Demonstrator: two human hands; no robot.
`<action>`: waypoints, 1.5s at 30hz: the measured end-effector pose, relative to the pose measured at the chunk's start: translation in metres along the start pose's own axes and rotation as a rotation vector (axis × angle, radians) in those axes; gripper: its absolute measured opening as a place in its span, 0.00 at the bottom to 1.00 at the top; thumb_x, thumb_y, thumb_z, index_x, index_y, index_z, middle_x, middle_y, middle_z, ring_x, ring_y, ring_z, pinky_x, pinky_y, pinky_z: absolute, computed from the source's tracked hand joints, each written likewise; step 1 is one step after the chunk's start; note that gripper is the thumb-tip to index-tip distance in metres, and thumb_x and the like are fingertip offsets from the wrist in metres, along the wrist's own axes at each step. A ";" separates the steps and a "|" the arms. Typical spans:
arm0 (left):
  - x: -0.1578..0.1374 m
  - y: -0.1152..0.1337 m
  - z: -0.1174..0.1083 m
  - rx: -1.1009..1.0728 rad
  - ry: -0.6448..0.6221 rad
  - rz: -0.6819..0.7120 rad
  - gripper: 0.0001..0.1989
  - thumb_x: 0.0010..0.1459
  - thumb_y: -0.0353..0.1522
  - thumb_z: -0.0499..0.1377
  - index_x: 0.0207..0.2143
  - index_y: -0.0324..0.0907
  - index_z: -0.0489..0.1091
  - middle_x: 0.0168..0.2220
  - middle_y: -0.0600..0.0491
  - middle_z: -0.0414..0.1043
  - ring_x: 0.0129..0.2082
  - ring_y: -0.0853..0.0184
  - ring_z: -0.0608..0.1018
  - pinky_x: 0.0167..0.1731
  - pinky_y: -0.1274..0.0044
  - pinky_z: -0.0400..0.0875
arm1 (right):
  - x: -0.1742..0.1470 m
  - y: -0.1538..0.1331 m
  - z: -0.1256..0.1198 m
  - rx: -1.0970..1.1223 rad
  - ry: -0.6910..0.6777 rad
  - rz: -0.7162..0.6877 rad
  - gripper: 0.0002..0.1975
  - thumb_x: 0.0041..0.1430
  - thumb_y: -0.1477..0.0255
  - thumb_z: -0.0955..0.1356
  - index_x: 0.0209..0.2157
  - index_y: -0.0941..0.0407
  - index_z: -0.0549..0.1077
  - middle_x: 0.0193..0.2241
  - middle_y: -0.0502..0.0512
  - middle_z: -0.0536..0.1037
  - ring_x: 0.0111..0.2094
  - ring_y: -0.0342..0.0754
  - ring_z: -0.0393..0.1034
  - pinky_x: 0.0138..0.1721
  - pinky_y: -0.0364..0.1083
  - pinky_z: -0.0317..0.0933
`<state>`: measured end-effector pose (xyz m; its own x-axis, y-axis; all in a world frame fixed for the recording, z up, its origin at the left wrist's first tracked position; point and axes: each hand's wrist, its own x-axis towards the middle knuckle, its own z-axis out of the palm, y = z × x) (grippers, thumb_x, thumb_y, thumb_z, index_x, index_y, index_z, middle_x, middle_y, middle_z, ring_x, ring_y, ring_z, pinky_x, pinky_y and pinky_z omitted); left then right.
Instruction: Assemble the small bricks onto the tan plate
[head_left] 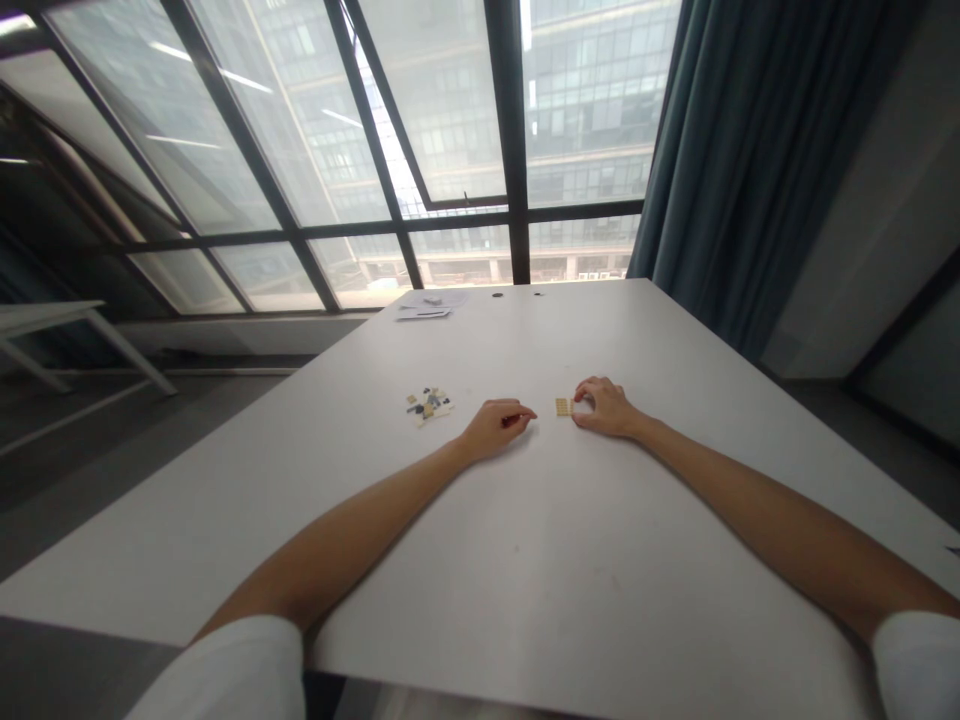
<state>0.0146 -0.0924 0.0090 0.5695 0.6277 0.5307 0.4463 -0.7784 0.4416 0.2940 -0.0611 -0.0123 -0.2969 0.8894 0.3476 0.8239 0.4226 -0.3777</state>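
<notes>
A small tan studded building plate (563, 407) lies flat on the white table in front of me. My right hand (607, 408) is curled at its right edge, with thumb and fingertips closed on that side. To the left of the plate and apart from it, my left hand (496, 428) hovers low over the tabletop. Its thumb and forefinger are pinched together, and whatever sits between them is too small to make out. Beyond my left wrist is a loose pile of small building bricks (430, 404) in tan, grey, white and dark colours.
The white table (450, 560) stretches toward the windows. Papers (424, 312) lie at its far left end, and a dark round spot (497, 295) is near the far edge. A blue curtain (742, 180) hangs on the right. Another table (52, 318) stands at the left.
</notes>
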 end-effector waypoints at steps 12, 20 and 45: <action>0.000 0.001 0.000 -0.013 0.005 0.006 0.11 0.62 0.30 0.56 0.37 0.38 0.80 0.24 0.55 0.70 0.23 0.75 0.67 0.28 0.81 0.61 | 0.000 0.002 -0.001 0.017 -0.030 -0.029 0.13 0.51 0.66 0.71 0.40 0.54 0.76 0.50 0.58 0.76 0.52 0.58 0.66 0.55 0.57 0.57; 0.000 -0.002 0.001 -0.021 0.001 -0.022 0.12 0.62 0.31 0.56 0.38 0.38 0.80 0.24 0.54 0.71 0.23 0.74 0.67 0.27 0.81 0.61 | 0.002 0.005 -0.001 0.043 -0.053 -0.028 0.13 0.49 0.69 0.70 0.39 0.53 0.76 0.51 0.57 0.75 0.54 0.59 0.65 0.56 0.58 0.56; 0.001 0.000 0.000 -0.026 0.005 -0.010 0.11 0.61 0.28 0.56 0.37 0.38 0.80 0.24 0.55 0.70 0.23 0.75 0.67 0.28 0.81 0.61 | 0.003 0.002 0.001 0.034 -0.033 -0.031 0.11 0.50 0.68 0.70 0.38 0.54 0.76 0.49 0.58 0.76 0.52 0.58 0.66 0.55 0.57 0.56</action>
<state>0.0156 -0.0916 0.0093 0.5620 0.6353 0.5297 0.4338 -0.7717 0.4651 0.2939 -0.0577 -0.0131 -0.3386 0.8807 0.3313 0.7970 0.4556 -0.3966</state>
